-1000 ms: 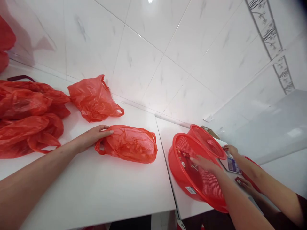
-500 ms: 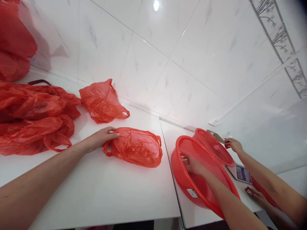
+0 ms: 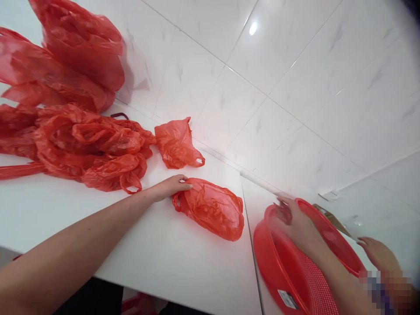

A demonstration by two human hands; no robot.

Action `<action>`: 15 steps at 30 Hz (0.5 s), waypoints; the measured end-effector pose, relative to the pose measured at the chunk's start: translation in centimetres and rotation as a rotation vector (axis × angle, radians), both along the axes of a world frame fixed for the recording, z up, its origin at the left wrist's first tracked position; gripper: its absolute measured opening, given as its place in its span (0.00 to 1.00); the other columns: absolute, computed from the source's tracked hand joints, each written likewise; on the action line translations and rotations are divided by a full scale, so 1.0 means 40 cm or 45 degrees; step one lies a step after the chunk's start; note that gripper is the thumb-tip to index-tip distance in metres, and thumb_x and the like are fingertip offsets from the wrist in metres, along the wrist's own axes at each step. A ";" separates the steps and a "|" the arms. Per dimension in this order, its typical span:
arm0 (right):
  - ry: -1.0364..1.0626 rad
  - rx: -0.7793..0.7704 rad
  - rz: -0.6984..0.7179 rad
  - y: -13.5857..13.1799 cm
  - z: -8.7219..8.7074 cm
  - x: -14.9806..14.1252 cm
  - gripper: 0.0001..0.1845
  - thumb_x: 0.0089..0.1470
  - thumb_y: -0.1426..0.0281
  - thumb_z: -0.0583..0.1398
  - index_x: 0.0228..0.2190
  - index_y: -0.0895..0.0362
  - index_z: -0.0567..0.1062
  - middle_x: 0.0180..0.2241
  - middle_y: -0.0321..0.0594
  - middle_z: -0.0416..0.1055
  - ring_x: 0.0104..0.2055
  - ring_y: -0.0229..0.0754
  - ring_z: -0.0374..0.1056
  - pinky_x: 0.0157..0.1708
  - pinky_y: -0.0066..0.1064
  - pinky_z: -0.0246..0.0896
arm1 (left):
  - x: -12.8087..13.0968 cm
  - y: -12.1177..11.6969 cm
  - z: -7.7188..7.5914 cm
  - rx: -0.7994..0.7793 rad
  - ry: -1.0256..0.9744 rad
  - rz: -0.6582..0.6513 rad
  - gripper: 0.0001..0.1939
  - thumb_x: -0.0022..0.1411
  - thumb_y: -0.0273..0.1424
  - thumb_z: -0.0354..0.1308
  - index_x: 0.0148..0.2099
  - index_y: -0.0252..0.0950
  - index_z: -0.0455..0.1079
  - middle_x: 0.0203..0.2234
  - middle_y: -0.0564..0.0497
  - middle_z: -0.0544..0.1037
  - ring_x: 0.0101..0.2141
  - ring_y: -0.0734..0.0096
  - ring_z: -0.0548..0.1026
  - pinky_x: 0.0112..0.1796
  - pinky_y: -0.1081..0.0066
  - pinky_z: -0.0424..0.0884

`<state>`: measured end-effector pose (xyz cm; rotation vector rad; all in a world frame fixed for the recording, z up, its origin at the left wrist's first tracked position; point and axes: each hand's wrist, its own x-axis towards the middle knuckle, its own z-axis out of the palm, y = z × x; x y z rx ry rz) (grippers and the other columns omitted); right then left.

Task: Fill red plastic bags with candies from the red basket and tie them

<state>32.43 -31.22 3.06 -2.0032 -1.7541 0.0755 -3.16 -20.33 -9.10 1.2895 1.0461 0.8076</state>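
My left hand (image 3: 172, 188) pinches the near left end of a red plastic bag (image 3: 213, 208), its thumb on top by the handle. The bag lies on its side on the white table and bulges slightly. Over the rim of a red mesh basket (image 3: 290, 262), my right hand (image 3: 297, 223) is closed on a small shiny red packet (image 3: 284, 212). Motion blurs the packet, and I cannot tell whether it is more than one. The inside of the basket is partly hidden by my forearm.
A second red basket (image 3: 331, 236) stands behind the first. Another person's hand (image 3: 377, 249) is at its right. A smaller red bag (image 3: 177, 142) lies near the tiled wall (image 3: 197, 52). Crumpled red bags (image 3: 88, 144) and upright ones (image 3: 85, 57) fill the left. A seam divides the table (image 3: 197, 267).
My right hand has risen from inside the basket to its rim with the red packet. The view has swung left, showing more bags. My left hand keeps its hold on the bag.
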 end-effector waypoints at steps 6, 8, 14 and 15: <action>-0.212 -0.318 0.575 0.050 -0.019 -0.238 0.26 0.48 0.70 0.57 0.51 0.45 0.64 0.43 0.37 0.69 0.39 0.41 0.69 0.36 0.32 0.63 | -0.001 0.010 -0.014 0.048 0.069 -0.017 0.29 0.47 0.48 0.59 0.48 0.37 0.65 0.37 0.46 0.77 0.31 0.65 0.76 0.25 0.73 0.68; -0.290 -0.361 0.642 0.073 -0.041 -0.284 0.30 0.48 0.70 0.58 0.54 0.43 0.61 0.46 0.38 0.67 0.40 0.41 0.68 0.38 0.34 0.62 | -0.002 0.011 -0.016 0.066 0.083 -0.016 0.29 0.48 0.49 0.59 0.48 0.37 0.65 0.38 0.46 0.77 0.32 0.65 0.76 0.26 0.73 0.69; -0.240 -0.204 0.553 0.104 -0.035 -0.252 0.35 0.48 0.60 0.60 0.57 0.43 0.56 0.56 0.39 0.58 0.51 0.46 0.62 0.44 0.37 0.62 | -0.001 0.013 -0.016 0.054 0.059 -0.029 0.29 0.48 0.47 0.59 0.48 0.36 0.65 0.40 0.46 0.77 0.35 0.63 0.76 0.28 0.73 0.70; -0.242 -0.139 0.482 0.101 -0.022 -0.226 0.32 0.49 0.60 0.59 0.55 0.45 0.57 0.55 0.40 0.60 0.50 0.45 0.63 0.42 0.37 0.63 | -0.001 0.013 -0.016 0.043 0.042 -0.032 0.29 0.47 0.47 0.60 0.48 0.36 0.65 0.41 0.45 0.76 0.36 0.63 0.76 0.29 0.73 0.70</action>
